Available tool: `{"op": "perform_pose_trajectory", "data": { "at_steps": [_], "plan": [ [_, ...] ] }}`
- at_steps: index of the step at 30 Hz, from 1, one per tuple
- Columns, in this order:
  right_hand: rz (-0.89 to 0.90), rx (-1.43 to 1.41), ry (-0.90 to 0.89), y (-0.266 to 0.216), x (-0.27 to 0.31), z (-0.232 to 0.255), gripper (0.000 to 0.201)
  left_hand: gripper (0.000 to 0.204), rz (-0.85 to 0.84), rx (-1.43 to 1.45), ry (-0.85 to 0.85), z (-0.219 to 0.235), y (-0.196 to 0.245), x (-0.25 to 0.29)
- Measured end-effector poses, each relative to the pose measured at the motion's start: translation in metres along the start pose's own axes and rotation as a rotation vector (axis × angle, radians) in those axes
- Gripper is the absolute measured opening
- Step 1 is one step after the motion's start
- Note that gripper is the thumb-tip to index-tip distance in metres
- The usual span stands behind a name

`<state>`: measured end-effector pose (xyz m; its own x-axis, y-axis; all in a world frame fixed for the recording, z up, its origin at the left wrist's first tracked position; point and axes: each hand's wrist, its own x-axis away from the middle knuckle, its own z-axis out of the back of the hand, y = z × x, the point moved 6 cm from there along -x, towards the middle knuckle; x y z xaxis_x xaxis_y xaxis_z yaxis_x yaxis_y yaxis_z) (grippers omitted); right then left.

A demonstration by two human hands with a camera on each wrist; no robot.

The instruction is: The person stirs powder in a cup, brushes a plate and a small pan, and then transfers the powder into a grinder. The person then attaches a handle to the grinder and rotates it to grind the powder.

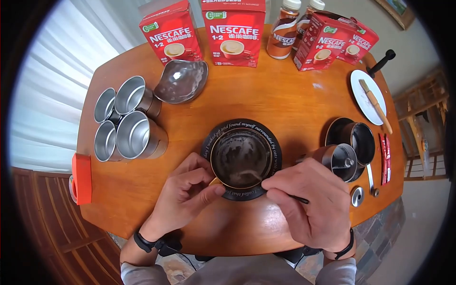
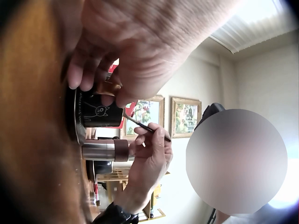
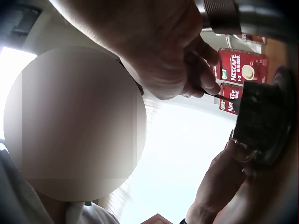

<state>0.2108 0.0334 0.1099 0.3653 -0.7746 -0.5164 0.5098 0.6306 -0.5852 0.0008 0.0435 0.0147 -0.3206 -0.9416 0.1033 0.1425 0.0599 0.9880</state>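
A black cup with a cat drawing and gold rim stands on a black saucer with white lettering. Dark contents streaked with pale froth show inside it in the head view. My left hand holds the cup's gold handle from the near left side. Between thumb and fingers, my right hand pinches a dark-handled spoon, which slants down over the near right rim. The spoon's lower end is inside the cup.
Close beyond the right hand stands a steel cup, near a second black cup. Several steel cups and a brown bowl stand left. Red Nescafe boxes line the back; a brush lies on a white plate.
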Motion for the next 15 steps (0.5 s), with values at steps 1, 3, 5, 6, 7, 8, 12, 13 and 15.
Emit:
{"op": "perform_pose_trajectory", "data": {
  "at_steps": [1, 3, 5, 6, 7, 8, 12, 13, 15],
  "plan": [
    [-0.019, -0.007, -0.058, 0.003, 0.002, -0.006, 0.024, 0.027, -0.005, -0.006, 0.001, 0.001, 0.001, 0.0],
    [-0.032, -0.023, -0.112, 0.007, 0.003, -0.015, 0.024, 0.027, -0.032, -0.061, -0.009, 0.002, 0.003, -0.001],
    [-0.013, -0.036, -0.104, 0.009, 0.002, -0.021, 0.023, 0.028, -0.055, -0.097, -0.02, 0.001, 0.007, -0.002],
    [-0.011, -0.023, -0.062, 0.009, 0.001, -0.019, 0.023, 0.028, -0.061, -0.108, -0.022, 0.002, 0.008, -0.002],
    [-0.01, -0.012, -0.02, 0.01, -0.001, -0.017, 0.022, 0.028, -0.066, -0.121, -0.023, 0.002, 0.009, -0.002],
    [-0.009, -0.003, 0.024, 0.01, -0.002, -0.015, 0.022, 0.027, -0.067, -0.117, -0.021, 0.003, 0.008, -0.001],
    [-0.02, -0.09, -0.051, 0.007, -0.002, -0.018, 0.021, 0.024, -0.079, -0.132, -0.015, 0.002, 0.009, -0.002],
    [-0.047, -0.09, -0.092, 0.006, -0.001, -0.023, 0.02, 0.023, -0.079, -0.143, -0.017, 0.002, 0.01, -0.001],
    [-0.079, -0.067, -0.118, 0.005, 0.001, -0.029, 0.014, 0.022, -0.076, -0.102, -0.007, 0.002, 0.007, -0.001]
  ]
}}
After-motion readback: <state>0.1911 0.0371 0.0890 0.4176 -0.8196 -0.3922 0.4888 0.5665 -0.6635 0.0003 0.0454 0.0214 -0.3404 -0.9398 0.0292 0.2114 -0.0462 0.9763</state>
